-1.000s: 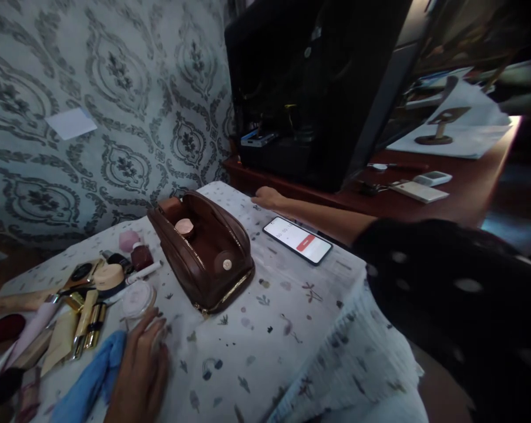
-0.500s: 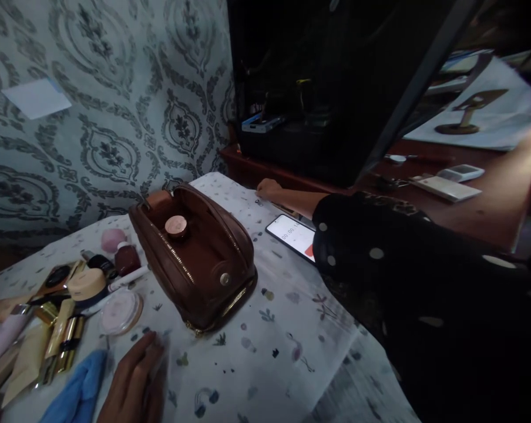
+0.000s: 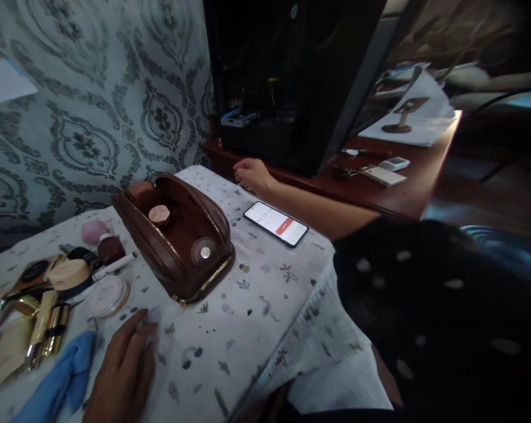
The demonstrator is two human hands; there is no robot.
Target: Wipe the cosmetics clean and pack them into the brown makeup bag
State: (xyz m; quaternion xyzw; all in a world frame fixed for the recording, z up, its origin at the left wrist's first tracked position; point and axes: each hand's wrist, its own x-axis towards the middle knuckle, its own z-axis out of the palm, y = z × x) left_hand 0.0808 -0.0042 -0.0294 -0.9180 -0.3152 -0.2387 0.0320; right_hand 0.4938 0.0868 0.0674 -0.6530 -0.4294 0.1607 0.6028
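Note:
My left hand [image 3: 124,364] rests on the patterned tablecloth [image 3: 212,346], fingers stretched out and holding nothing, beside a blue cloth [image 3: 58,376] and a round clear-lidded compact [image 3: 107,296]. At the far edge of the table, my right hand [image 3: 253,176] hovers with loosely bent, parted fingers and nothing visible in them. Under that arm lies a phone [image 3: 276,223] with a timer on its screen. Between the hands stands an unzipped brown leather cosmetic bag [image 3: 177,247]. A small round pinkish container [image 3: 159,215] sits inside it.
Makeup items crowd the left side: a beige-lidded jar [image 3: 69,275], a dark red bottle [image 3: 110,249], a pink sponge [image 3: 94,231] and gold tubes [image 3: 56,329]. Behind the table is a large dark screen [image 3: 287,88]. A brown desk [image 3: 406,197] holds papers and small devices.
The view has turned right. My right hand has risen from the table's far edge and its fingers have loosened. The phone now shows fully. My left hand stays in place.

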